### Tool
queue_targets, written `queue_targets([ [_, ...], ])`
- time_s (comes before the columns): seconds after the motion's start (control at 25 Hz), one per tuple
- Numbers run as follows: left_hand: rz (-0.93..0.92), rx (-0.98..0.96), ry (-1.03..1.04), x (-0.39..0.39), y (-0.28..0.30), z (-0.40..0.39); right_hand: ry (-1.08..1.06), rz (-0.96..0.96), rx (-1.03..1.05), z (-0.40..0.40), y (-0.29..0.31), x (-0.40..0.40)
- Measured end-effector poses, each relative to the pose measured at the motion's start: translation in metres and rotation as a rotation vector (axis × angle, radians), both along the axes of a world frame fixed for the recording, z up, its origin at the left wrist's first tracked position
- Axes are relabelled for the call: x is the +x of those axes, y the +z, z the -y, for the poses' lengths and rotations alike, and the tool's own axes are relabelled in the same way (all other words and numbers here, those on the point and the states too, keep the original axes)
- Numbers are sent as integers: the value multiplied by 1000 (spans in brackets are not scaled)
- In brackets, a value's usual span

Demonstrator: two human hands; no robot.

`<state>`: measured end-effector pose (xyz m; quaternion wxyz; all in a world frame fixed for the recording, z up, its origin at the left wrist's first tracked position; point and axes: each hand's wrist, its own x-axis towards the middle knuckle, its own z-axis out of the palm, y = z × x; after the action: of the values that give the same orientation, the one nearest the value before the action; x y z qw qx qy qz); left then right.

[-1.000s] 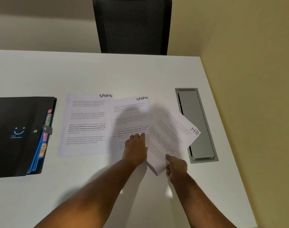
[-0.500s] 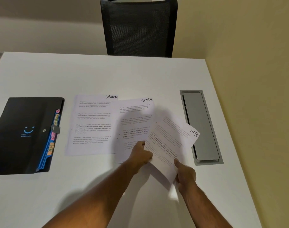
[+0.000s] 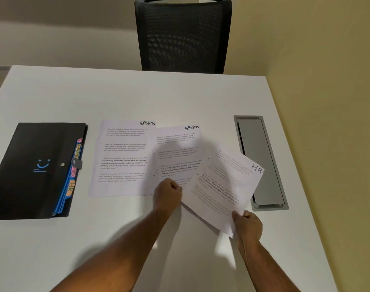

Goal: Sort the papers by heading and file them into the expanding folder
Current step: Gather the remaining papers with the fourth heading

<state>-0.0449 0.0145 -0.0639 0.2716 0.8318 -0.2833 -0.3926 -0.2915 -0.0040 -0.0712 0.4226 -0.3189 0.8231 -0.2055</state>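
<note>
The right hand (image 3: 247, 225) pinches the near corner of the sheet headed HR (image 3: 224, 186), which tilts up off the white worktop (image 3: 116, 95) with its far corner over the grey cable hatch (image 3: 264, 165). The left hand (image 3: 168, 193) has its fingers curled at the sheet's left edge, where it overlaps a sheet headed SPORTS (image 3: 177, 152); whether they grasp either paper cannot be told. A second SPORTS sheet (image 3: 123, 157) lies flat just to the left, its right edge under the first. Further left rests the black expanding folder (image 3: 32, 169), shut by a strap, with blue dividers and coloured tabs showing along its right edge, one reading HR. A black mesh chair (image 3: 183, 36) stands beyond the worktop.
</note>
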Motion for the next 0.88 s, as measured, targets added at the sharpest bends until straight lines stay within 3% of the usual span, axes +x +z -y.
queue_targets([
  [0.12,235,22,60,6,-8,-3,-2,-77,-39,6,0,-4],
  [0.44,354,260,42,6,-12,3,-33,-175,-63,29,-5,-26],
  [0.68,294,375,102,6,-7,18,99,-399,-66,29,-8,-23],
  [0.88,267,401,112,7,-8,23,173,-454,-78,27,-4,-17],
])
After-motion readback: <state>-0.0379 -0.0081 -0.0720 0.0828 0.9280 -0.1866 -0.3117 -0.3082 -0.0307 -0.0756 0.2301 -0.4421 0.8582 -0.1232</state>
